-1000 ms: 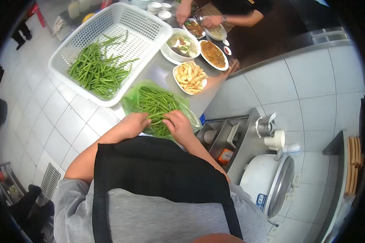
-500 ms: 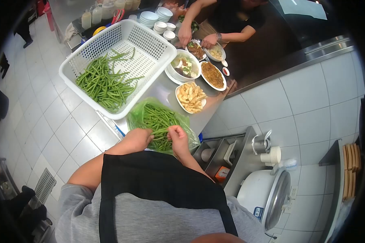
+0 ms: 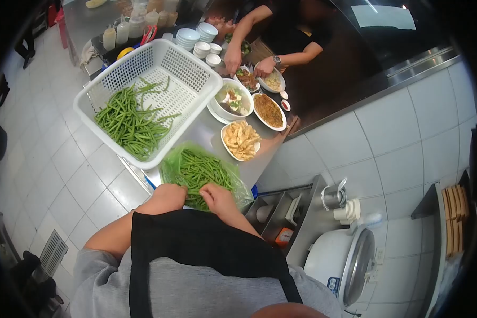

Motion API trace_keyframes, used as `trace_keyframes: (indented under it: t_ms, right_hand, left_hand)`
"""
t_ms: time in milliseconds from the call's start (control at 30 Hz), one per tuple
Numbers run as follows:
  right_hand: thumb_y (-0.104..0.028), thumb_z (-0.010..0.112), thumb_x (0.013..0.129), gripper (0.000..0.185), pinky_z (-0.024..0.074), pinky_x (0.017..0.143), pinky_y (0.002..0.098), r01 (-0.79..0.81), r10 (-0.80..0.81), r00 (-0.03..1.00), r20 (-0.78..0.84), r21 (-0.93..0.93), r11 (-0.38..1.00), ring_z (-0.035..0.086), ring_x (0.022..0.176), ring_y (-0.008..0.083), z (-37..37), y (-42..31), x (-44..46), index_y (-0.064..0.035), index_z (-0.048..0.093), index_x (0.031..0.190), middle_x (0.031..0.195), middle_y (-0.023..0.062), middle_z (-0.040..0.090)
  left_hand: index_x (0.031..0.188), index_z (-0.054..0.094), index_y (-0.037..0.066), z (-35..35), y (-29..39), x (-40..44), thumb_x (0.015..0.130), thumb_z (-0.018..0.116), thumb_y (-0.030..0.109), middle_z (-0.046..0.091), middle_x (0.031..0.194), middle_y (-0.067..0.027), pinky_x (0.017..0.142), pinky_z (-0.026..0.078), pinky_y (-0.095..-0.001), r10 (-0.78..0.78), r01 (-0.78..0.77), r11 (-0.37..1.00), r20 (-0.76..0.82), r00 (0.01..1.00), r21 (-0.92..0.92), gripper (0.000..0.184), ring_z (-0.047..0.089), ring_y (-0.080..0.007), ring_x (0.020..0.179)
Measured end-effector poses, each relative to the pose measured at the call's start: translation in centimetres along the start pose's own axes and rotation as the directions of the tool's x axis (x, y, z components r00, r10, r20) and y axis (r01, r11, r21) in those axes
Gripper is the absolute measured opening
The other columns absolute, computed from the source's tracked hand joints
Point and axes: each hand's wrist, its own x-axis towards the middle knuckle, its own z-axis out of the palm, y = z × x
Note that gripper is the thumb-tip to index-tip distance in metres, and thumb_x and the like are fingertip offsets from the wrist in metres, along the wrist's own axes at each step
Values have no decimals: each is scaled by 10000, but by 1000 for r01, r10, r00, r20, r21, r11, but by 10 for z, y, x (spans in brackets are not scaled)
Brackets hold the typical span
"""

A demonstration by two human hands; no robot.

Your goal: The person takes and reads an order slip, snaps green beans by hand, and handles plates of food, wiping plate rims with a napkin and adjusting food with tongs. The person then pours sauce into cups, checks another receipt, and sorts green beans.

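A clear green plastic bag (image 3: 169,165) of long green beans (image 3: 201,172) lies spread at the near edge of the steel table. Over its near side, my left hand (image 3: 169,197) is closed around green beans, its fingers mostly turned away from view. Close to its right, my right hand (image 3: 218,200) pinches a green bean between thumb and forefinger; the bean itself is barely visible. Beyond the bag stands a white perforated plastic basket (image 3: 196,98), with a heap of shorter green bean pieces (image 3: 130,122) in its left part.
To the right are a plate of fried strips (image 3: 241,140), a soup bowl (image 3: 217,100) and an oval dish of brown food (image 3: 268,110). Across the table, a co-worker's hands (image 3: 249,66) handle dishes. A large white cooker (image 3: 328,259) stands at lower right.
The view has shifted slightly. My hands, previously together over beans held between them, are now a little further apart and lower against the bag. The basket's heap looks the same.
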Motion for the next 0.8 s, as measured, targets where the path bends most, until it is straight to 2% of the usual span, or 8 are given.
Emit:
trace_keyframes:
  t_ms: [167,267,367,467,567,667,767,800]
  right_hand:
    - [-118,663,830,159,489,631,264,-106,104,994,21,166,980,609,680,150,-2,5,-15,-22,637,954,822,92,631]
    - [-115,663,807,130,474,601,315,-195,200,980,-11,185,963,606,656,238,-8,3,-10,-19,643,894,784,119,627]
    - [-122,670,828,145,478,602,257,-226,217,969,118,72,972,602,657,128,-18,6,-13,-7,649,914,781,84,641]
    - [-125,669,830,144,469,586,254,-178,161,982,98,214,960,593,646,124,-12,9,-11,-9,649,914,761,79,644]
    - [-126,659,835,123,458,567,273,-169,163,985,48,178,969,582,626,132,-4,21,-15,-11,640,873,761,73,636]
    - [-123,634,845,110,440,552,288,-7,12,999,-50,93,996,559,609,131,-4,24,-19,-13,621,837,733,68,610]
    - [-115,615,845,103,419,544,287,-81,72,990,124,73,994,530,607,114,-30,22,-15,-17,596,820,704,54,566]
    - [-117,611,845,102,415,547,279,-117,91,980,174,147,982,524,613,106,-37,18,-15,-19,594,818,703,42,558]
  left_hand:
    - [927,586,-4,3,4,0,875,537,260,647,771,-202,677,495,-455,-7,8,998,11,1000,-59,274,640,-366,770]
    - [945,562,-10,-4,7,-3,877,533,273,645,749,-204,654,494,-453,19,-19,996,4,1000,-82,293,641,-364,742]
    - [942,551,-11,-1,10,0,879,529,275,643,731,-202,652,493,-454,29,-32,996,-33,999,-83,294,642,-365,725]
    - [936,549,-10,-3,5,1,882,524,266,640,724,-204,655,492,-455,41,-45,997,-58,997,-61,283,641,-368,722]
    - [928,552,-12,-4,3,3,883,520,262,639,728,-210,666,491,-457,56,-59,996,-36,998,-68,279,640,-373,737]
    - [923,555,-12,-6,9,3,890,509,267,636,738,-218,681,488,-462,105,-102,990,22,994,-100,285,636,-381,757]
    - [926,554,-10,-15,10,12,897,499,279,632,752,-228,691,482,-471,162,-151,982,97,982,-114,296,630,-391,775]
    - [930,552,-5,-22,8,15,901,495,283,630,755,-228,691,479,-475,184,-171,979,127,975,-111,295,626,-395,778]
